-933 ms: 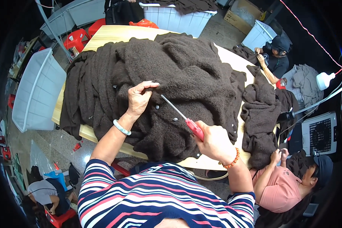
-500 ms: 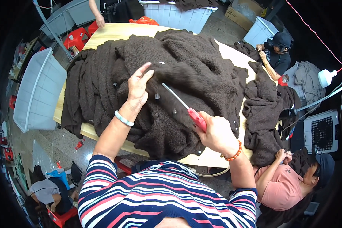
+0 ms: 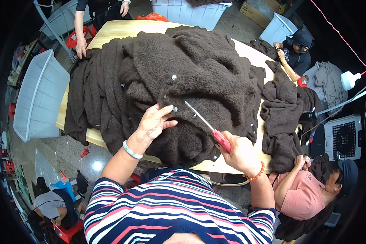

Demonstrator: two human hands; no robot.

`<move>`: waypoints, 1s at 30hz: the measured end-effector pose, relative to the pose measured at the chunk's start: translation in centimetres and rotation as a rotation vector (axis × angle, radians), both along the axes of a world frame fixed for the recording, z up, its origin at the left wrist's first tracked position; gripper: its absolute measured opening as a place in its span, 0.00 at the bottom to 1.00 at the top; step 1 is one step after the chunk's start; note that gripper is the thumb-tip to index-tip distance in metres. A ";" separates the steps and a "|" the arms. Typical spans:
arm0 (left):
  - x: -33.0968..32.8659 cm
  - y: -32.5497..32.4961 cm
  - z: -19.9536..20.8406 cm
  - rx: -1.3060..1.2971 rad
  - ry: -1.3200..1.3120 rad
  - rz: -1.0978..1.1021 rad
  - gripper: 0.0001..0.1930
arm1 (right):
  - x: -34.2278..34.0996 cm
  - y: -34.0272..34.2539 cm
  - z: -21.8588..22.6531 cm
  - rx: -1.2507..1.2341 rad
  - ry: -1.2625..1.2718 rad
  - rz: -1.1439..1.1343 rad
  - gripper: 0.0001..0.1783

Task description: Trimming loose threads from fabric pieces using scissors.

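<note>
A dark brown, fuzzy knit garment (image 3: 199, 77) lies heaped and rumpled in front of me, with small sparkly buttons on it. My left hand (image 3: 152, 124) rests over its near middle, fingers apart, one fingertip at a silvery button (image 3: 175, 109). Another whitish button (image 3: 174, 77) shows farther up the cloth. In my right hand (image 3: 240, 152) is a pair of red-handled scissors (image 3: 221, 139), gripped by the handle. Their long, thin metal blades are together and point up and left over the garment, close to a small button (image 3: 194, 116). The fingers around the handle are partly hidden.
Beneath the cloth is a pale wooden table (image 3: 122, 27). A white bin (image 3: 40, 97) stands at its left. Another person's hand (image 3: 81, 48) touches the cloth at the far left. Two people work along the right side, near more brown cloth (image 3: 280, 110).
My left hand has come down and nearer, letting the raised cloth lie flatter. The scissors have shifted slightly right and nearer. At the far left, another person has reached to the cloth.
</note>
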State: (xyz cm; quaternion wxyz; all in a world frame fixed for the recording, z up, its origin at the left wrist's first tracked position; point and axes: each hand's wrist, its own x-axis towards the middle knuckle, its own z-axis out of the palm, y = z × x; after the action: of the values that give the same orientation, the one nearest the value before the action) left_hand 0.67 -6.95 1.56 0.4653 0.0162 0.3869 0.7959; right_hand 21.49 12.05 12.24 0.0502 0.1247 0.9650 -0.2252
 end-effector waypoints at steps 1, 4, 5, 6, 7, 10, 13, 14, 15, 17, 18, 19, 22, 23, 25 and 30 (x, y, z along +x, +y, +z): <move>-0.2 0.2 -0.6 0.025 0.003 0.047 0.09 | 0.3 -0.3 0.3 0.030 -0.050 -0.012 0.11; -0.1 0.4 -1.2 0.105 0.065 0.143 0.08 | 1.0 -1.0 0.6 0.045 -0.102 0.053 0.10; 0.0 0.6 -1.2 0.156 0.114 0.204 0.08 | 1.2 -1.1 0.8 0.052 -0.105 0.081 0.10; -0.1 0.4 -1.2 0.128 0.137 0.193 0.09 | 1.0 -1.5 1.5 0.060 -0.105 0.056 0.10; -0.2 0.3 -1.4 0.130 0.137 0.196 0.09 | 0.6 -1.6 1.5 0.062 -0.105 0.059 0.10; 0.1 0.9 -0.7 0.141 0.066 0.236 0.05 | -0.3 -1.8 1.3 0.086 -0.056 0.055 0.10; -0.9 0.8 -2.9 0.259 0.049 0.286 0.02 | -0.1 -1.2 0.1 0.054 -0.034 0.194 0.11; -0.7 0.8 -2.9 0.257 0.055 0.298 0.02 | 0.0 -1.0 0.3 0.052 -0.030 0.207 0.11; -0.5 0.8 -2.8 0.233 0.014 0.309 0.03 | 0.2 -0.6 0.7 0.057 -0.039 0.158 0.11; 0.1 0.9 -2.5 0.233 -0.094 0.229 0.04 | 0.8 -0.1 0.6 0.053 -0.047 0.112 0.11; 1.2 1.4 -1.3 0.200 -0.115 0.177 0.05 | 1.4 0.2 0.3 0.031 -0.026 0.105 0.11; 2.4 1.7 -0.3 0.166 -0.136 0.123 0.06 | 1.9 0.4 0.0 0.010 -0.006 0.096 0.11; 4.1 2.5 -2.8 0.304 -0.080 0.083 0.06 | 3.3 1.2 -0.3 0.015 0.003 0.096 0.10; 4.6 3.2 -3.0 0.357 -0.039 0.099 0.07 | 3.7 1.5 -0.5 0.034 -0.002 0.085 0.10; 5.0 4.1 -3.1 0.174 -0.076 0.152 0.11 | 4.4 1.7 0.1 0.066 -0.061 0.052 0.10; 5.7 4.7 -3.4 0.148 0.043 0.311 0.09 | 6.4 2.4 0.3 0.034 -0.051 0.106 0.09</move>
State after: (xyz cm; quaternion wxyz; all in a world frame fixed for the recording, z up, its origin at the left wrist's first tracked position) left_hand 6.32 -2.22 -1.83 0.3256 0.0073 0.3350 0.8842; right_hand 27.86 14.48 12.53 0.0845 0.0801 0.9723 -0.2025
